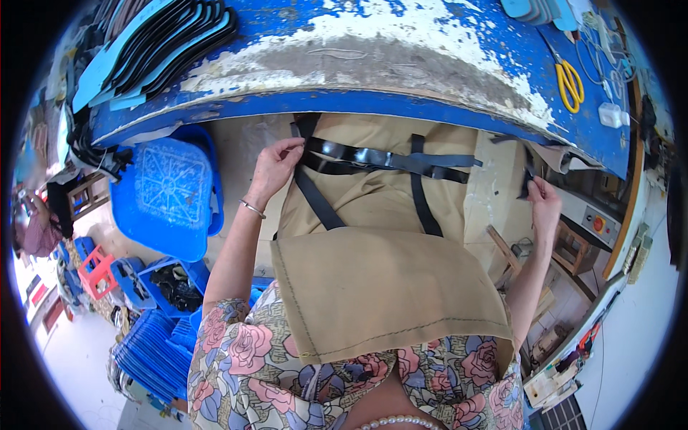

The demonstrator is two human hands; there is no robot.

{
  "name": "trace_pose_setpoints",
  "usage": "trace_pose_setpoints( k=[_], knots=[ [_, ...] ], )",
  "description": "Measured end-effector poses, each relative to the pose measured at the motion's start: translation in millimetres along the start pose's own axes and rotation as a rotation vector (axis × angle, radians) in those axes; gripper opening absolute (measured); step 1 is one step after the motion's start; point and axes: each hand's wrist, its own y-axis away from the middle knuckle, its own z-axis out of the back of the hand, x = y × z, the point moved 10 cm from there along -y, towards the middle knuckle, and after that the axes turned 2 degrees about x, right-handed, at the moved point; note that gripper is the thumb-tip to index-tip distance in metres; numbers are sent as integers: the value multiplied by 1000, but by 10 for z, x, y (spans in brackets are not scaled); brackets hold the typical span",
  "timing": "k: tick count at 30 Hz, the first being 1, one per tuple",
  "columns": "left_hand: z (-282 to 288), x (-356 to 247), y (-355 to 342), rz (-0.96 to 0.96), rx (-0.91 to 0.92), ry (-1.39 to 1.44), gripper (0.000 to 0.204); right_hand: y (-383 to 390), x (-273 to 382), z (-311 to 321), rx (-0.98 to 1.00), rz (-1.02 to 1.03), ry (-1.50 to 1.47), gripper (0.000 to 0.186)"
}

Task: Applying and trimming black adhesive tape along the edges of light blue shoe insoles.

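Note:
My left hand (281, 159) pinches the left end of a glossy black strap (349, 154), which lies across tan fabric (380, 272) with several crossed black webbing straps (319, 201). The fabric spreads from my chest to under the blue bench edge. On the right, my right hand (541, 199) grips a short dark strap piece (529, 168), raised beside the tan cloth; the exact shape of that piece is blurred.
Ahead is a worn blue bench (459, 29) with stacked light-blue and black pieces (154, 50), yellow-handled scissors (568, 84) and cables. Blue baskets (161, 186), a red stool (100, 272) and another person (39, 226) are at left; a control box (595, 222) is at right.

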Motion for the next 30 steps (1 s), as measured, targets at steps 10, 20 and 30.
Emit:
trace_pose_setpoints(
  k=[10,20,30],
  knots=[
    [132,540,73,121,-23,-152,22,696,1777,-1715,319,505,-103,23],
    [-82,-490,240,-130,-2,-80,20,1026,2729,-2241,550,718,-124,17],
    [-30,-1600,487,-285,271,1640,33,1311,2539,-1582,1065,461,-660,10]
  ],
)
